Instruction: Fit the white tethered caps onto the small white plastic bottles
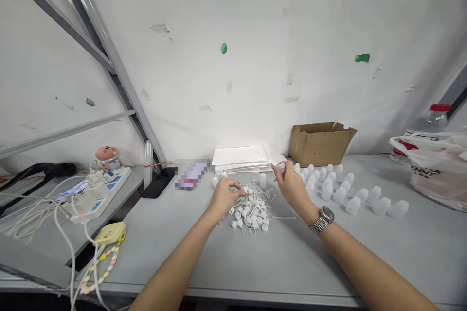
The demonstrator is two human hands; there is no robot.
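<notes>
My left hand (225,195) is curled over the near edge of a pile of several small white caps with thin looped cords (251,212), its fingertips pinched on one of them. A little above the grey table (284,257), my right hand (290,182) pinches a small white bottle (280,167). A metal watch (322,219) sits on my right wrist. Several white plastic bottles (343,189) lie in rows to the right of my right hand.
An open cardboard box (320,143) and a stack of white sheets (242,158) stand against the wall. A plastic bag (436,167) with a red-capped water bottle (430,119) is at far right. A power strip with cables (95,194) and a yellow case (110,233) lie left.
</notes>
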